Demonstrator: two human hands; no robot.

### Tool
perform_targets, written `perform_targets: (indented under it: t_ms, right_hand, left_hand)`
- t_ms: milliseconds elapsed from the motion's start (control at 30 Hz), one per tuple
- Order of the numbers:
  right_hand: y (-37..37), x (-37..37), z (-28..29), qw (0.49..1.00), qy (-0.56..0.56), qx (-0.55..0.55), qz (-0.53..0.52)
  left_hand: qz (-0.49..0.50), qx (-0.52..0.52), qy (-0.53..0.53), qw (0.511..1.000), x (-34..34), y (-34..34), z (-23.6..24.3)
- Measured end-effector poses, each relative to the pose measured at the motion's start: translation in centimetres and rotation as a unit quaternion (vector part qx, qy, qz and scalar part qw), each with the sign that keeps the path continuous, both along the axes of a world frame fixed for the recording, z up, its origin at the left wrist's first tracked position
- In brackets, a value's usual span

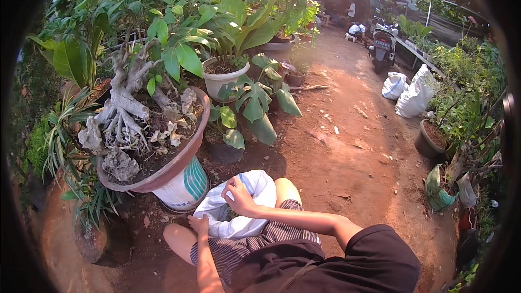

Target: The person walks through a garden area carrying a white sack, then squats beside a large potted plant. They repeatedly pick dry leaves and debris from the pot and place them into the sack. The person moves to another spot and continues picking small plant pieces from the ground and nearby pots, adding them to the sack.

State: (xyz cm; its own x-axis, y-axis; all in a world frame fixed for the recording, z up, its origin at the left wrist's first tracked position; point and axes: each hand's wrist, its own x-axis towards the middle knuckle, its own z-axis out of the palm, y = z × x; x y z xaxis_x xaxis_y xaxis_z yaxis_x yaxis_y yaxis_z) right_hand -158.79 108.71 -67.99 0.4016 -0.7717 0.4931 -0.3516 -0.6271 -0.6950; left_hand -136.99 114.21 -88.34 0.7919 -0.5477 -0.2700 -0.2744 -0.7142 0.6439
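A white woven sack (254,183) with a blue stripe stands between my knees, its mouth rolled wide. My left hand (199,223) grips the sack's rim on the left side. Over the opening is my right hand (239,197), its fingers curled in a pinch; whatever they hold, if anything, is too small to make out. Some greenish stuff shows deep in the sack, mostly hidden by my right wrist. Just beyond the sack sits a white bucket with green stripes (184,187), under a wide brown bonsai pot (146,183).
A gnarled bonsai trunk (127,100) and rocks fill the brown pot. Leafy plants crowd the left, with a white pot (223,84) among them. White sacks (417,93), a motorbike (383,46) and pots line the dirt path's right side. People are far back.
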Motion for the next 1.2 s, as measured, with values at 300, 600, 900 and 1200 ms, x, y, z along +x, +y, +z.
perform_targets:
  t_ms: [300, 600, 900, 1200]
  right_hand:
    - [0.6, -3.7, -14.6, 0.947, 0.279, 0.133, -0.088]
    - [-1.4, -2.5, -12.6, 0.933, 0.339, 0.107, -0.053]
    - [-3.3, -1.8, -5.9, 0.963, 0.250, 0.087, 0.054]
    - [-9.5, 4.3, 9.9, 0.992, -0.018, -0.098, 0.079]
  left_hand:
    - [-0.013, -0.095, 0.077, 0.992, -1.0, -0.4, -0.9]
    - [0.027, -0.134, 0.144, 0.980, -3.8, 0.7, 1.4]
    - [-0.019, -0.224, 0.244, 0.943, -2.6, 3.7, 3.0]
    - [0.052, -0.227, 0.258, 0.938, -2.3, 3.8, 3.4]
